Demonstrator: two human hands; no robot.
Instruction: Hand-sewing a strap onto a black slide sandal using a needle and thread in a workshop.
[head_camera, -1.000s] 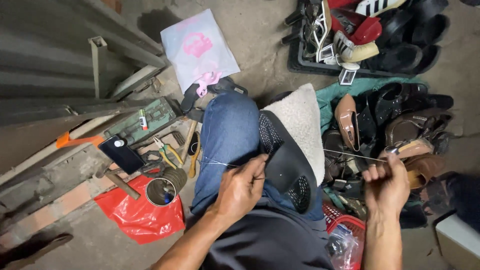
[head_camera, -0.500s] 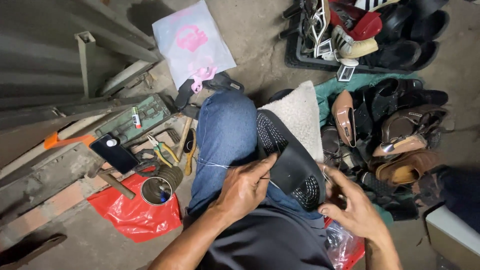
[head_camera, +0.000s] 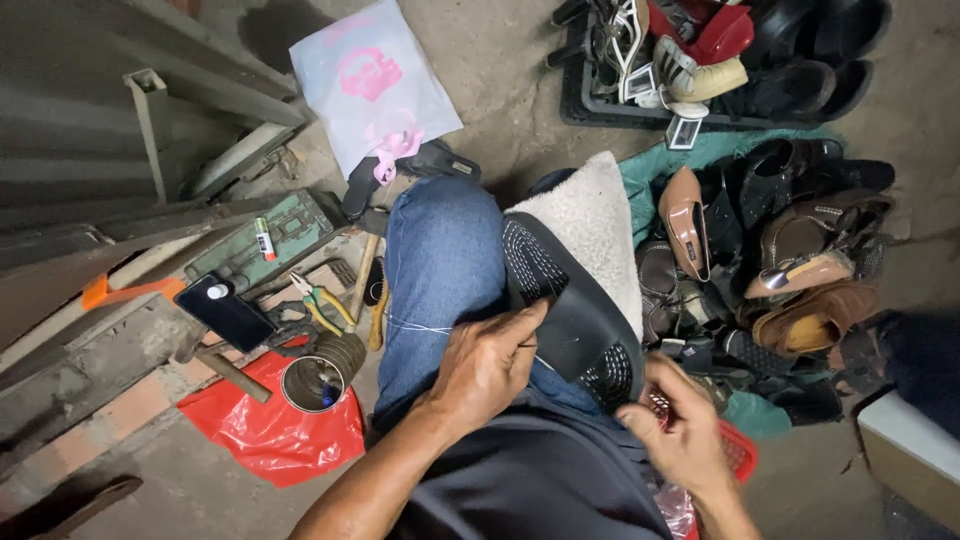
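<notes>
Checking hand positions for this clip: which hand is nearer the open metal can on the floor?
Left. The left hand presses the black shoe on the lap, just beside the metal can; the right hand is beyond the shoe.

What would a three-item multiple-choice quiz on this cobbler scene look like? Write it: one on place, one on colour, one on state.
1. Where does the black shoe lie?
A. on the person's lap
B. in the tin can
C. on the phone

2. What colour is the plastic bag under the tin can?
A. blue
B. red
C. white

3. How is the left hand?
A. flat on the floor
B. pinching at the shoe's edge
C. gripping the pliers

Key: 1 A, it rests across the jeans; 2 B, bright red; 3 B, fingertips meet at the rim.
</notes>
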